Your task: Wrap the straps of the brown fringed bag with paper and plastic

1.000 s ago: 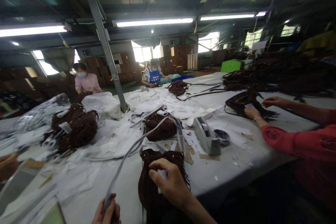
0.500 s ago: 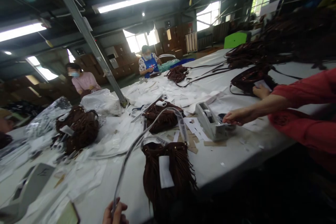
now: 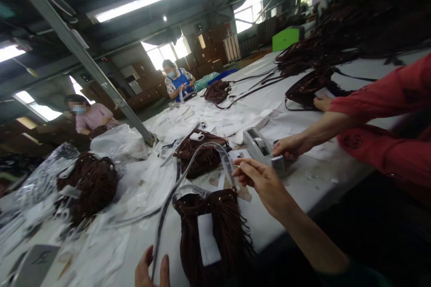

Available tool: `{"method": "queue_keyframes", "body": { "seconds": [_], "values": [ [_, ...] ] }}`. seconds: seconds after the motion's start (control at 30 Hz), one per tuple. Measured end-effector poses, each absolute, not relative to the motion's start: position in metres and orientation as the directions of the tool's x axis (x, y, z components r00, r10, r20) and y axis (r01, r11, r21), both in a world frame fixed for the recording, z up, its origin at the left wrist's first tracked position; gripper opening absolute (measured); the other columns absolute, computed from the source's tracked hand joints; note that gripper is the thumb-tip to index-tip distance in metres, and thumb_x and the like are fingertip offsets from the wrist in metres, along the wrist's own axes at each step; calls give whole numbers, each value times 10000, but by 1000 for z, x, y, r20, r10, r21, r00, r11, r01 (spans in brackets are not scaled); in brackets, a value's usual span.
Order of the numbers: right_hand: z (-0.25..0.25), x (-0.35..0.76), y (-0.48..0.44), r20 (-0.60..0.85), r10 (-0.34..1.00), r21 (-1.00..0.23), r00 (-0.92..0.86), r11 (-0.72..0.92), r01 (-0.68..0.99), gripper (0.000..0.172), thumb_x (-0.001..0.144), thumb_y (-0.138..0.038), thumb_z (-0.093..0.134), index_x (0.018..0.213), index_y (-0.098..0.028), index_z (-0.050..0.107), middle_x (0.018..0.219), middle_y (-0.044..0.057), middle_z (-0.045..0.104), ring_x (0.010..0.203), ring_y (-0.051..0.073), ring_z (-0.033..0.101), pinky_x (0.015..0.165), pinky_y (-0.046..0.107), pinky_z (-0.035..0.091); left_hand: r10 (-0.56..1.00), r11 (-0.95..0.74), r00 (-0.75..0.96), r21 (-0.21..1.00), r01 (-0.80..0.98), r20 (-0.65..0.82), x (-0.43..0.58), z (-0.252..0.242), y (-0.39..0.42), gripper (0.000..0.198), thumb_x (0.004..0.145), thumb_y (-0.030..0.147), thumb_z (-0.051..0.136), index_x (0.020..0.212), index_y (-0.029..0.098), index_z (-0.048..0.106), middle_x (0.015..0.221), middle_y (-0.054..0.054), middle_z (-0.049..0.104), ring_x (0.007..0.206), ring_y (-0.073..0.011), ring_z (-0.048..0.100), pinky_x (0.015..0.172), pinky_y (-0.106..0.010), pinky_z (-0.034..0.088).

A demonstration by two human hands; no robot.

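Observation:
A dark brown fringed bag [image 3: 188, 228] with a white tag [image 3: 208, 238] lies at the table's near edge. Its strap [image 3: 188, 170], wrapped in clear plastic, arches up and curves down to the left. My left hand [image 3: 151, 269], low in the view, has its fingers apart beside the strap's lower end. Above the bag's right side is my right hand [image 3: 257, 181], thumb and fingers pinched together near the strap's right end; what they hold is too small to name.
A grey tape dispenser [image 3: 259, 145] stands beyond my right hand, with a co-worker's hand [image 3: 292, 145] at it. More brown bags [image 3: 198, 150] and white paper litter the table. Two people work at the far side.
My right hand has come into view over the bag. My left hand's fingers have spread from the strap. The view has shifted, and the co-worker's hand stays by the dispenser.

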State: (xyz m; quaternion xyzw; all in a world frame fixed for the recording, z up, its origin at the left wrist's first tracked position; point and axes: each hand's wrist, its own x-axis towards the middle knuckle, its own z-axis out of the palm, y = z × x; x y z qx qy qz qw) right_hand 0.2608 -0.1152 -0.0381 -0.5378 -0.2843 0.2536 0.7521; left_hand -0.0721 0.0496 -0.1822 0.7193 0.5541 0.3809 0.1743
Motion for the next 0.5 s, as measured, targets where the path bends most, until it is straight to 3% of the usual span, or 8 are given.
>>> {"method": "queue_keyframes", "body": {
  "seconds": [0.07,0.17,0.27,0.37,0.5],
  "values": [
    [-66,297,-78,22,644,-984,765,148,-96,410,809,-517,595,956,-143,672,816,67,703,674,146,619,596,251,485,863,-466,234,528,710,447,-55,-163,58,579,740,528,578,1160,129,549,1092,-183,637,1023,-365,620,907,-504,498],
    [-100,333,-37,-22,607,-996,794,56,-71,370,832,-498,590,836,-136,669,755,57,690,713,171,628,616,266,488,722,-657,420,351,667,550,-16,-136,70,556,845,488,493,1242,100,503,1172,-209,606,1114,-362,577,969,-525,457],
    [-117,347,-10,-57,628,-998,776,-36,-44,289,876,-422,604,822,-141,645,784,22,668,721,152,623,653,285,509,637,-737,522,249,629,567,29,-119,86,566,879,492,459,1275,88,484,1212,-226,583,1154,-368,552,971,-538,448],
    [-124,351,12,-103,675,-992,731,-120,-28,228,901,-357,608,854,-135,629,827,-3,645,729,136,620,683,306,530,639,-754,608,226,617,471,63,-112,107,543,895,477,443,1263,83,500,1177,-223,608,1111,-364,583,917,-520,481],
    [-130,351,27,-143,740,-987,657,-156,-39,222,913,-347,597,869,-131,627,819,-9,635,706,127,614,651,286,534,675,-737,651,303,604,346,81,-110,129,409,918,399,417,1209,138,538,1079,-158,666,1030,-301,638,863,-426,502]
  ]
}}
